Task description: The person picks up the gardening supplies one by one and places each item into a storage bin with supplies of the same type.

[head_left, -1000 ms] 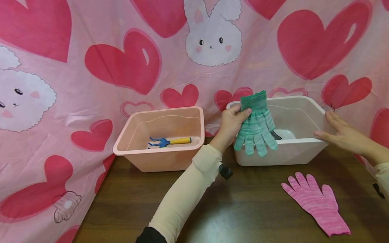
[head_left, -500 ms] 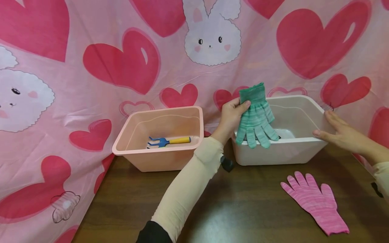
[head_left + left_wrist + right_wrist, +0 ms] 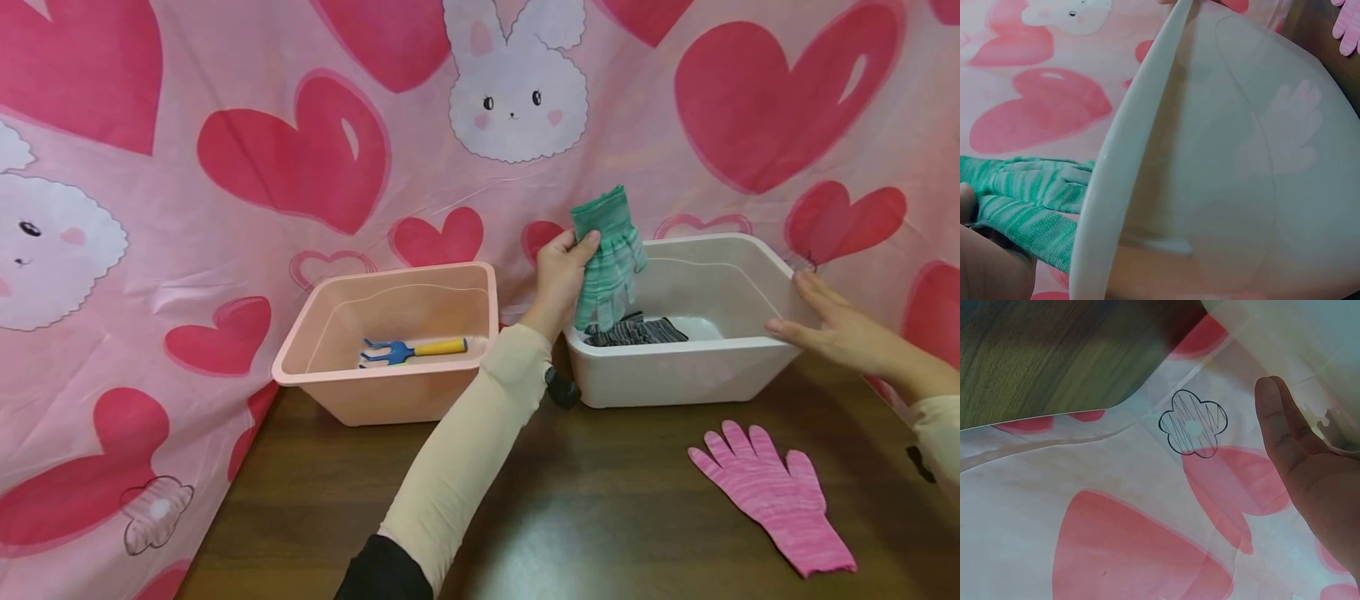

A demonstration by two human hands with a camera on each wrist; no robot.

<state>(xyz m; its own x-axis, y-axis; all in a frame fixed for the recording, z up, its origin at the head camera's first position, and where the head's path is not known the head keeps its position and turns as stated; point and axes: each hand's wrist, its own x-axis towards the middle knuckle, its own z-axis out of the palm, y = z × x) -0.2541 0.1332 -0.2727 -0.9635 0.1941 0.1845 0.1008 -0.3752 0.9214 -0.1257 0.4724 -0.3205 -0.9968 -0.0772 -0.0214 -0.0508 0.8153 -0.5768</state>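
My left hand (image 3: 558, 275) pinches a green striped knit glove (image 3: 611, 254) near its cuff, and the glove's fingers hang down over the left end of the light grey bin (image 3: 682, 375). Inside that bin lies a black-and-grey knitted item (image 3: 637, 332), partly hidden by the front wall. In the left wrist view the green glove (image 3: 1029, 194) is beside the bin's rim, part of it behind the rim. My right hand (image 3: 847, 333) rests against the bin's right end, fingers fairly straight; the right wrist view shows the same hand (image 3: 1316, 469) along the outer wall.
A peach bin (image 3: 397, 400) stands to the left, holding a small blue hand rake with a yellow handle (image 3: 427, 347). On the dark wooden table (image 3: 585, 517), a pink knit glove (image 3: 780, 500) lies flat at front right. A heart-and-bunny cloth (image 3: 420, 167) hangs behind.
My left hand has lifted the green glove and moved it back and slightly left, from in front of the grey bin's rim to above its left end. My right hand stays at the bin.
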